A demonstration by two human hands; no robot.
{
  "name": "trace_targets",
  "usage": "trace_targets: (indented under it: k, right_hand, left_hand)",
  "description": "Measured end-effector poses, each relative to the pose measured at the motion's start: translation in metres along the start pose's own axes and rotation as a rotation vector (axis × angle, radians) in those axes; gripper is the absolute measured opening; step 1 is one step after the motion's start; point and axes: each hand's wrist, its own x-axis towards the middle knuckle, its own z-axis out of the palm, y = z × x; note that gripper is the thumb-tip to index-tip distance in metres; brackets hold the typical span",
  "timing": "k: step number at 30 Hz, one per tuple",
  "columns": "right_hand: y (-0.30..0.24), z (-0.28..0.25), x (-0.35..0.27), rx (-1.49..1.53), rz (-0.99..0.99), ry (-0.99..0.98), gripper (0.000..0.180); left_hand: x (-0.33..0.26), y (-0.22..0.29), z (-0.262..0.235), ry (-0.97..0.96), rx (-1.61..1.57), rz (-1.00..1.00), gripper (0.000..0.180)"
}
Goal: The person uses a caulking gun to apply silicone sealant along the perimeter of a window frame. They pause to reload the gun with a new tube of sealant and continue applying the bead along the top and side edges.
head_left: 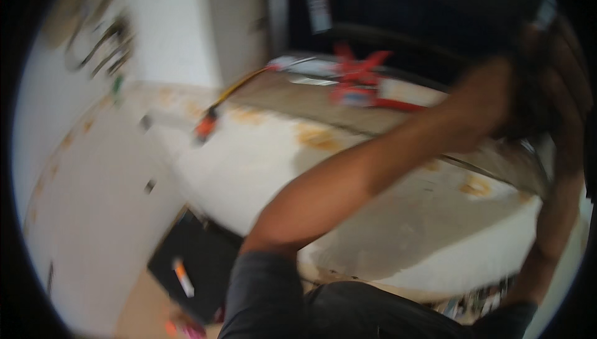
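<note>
Both my arms reach to the far right, where motion smears the picture. My left hand (497, 93) is beside a dark shape (528, 99) that I cannot make out. My right hand (563, 84) is on the other side of that shape, close to the view's edge. The fingers of both hands are blurred, and what they hold, if anything, does not show. Behind them stands a large black glossy panel (404, 22), like a screen, with a silver edge on its left.
Red-handled tools (357, 81) lie in front of the panel. Left of them is an orange-and-black handled tool (205, 126) with a yellow length. A black flat case (196, 267) bears an orange-and-white stick (183, 278). Cables (112, 46) hang at the upper left.
</note>
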Motion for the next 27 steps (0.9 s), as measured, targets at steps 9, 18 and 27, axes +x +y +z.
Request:
trace_targets:
  k: [9, 18, 27]
  right_hand:
    - [0.017, -0.025, 0.025, -0.121, -0.219, 0.172, 0.042]
    - [0.023, 0.006, -0.029, -1.17, -0.276, 0.328, 0.039]
    - [-0.044, 0.02, -0.135, -0.686, -0.038, 0.281, 0.05]
  left_hand:
    - [-0.012, 0.076, -0.07, -0.131, -0.559, 0.265, 0.055]
    - [0.08, 0.118, -0.023, -0.17, -0.314, 0.231, 0.055]
    - [0.047, 0.038, 0.078, -0.603, -0.097, 0.021, 0.091]
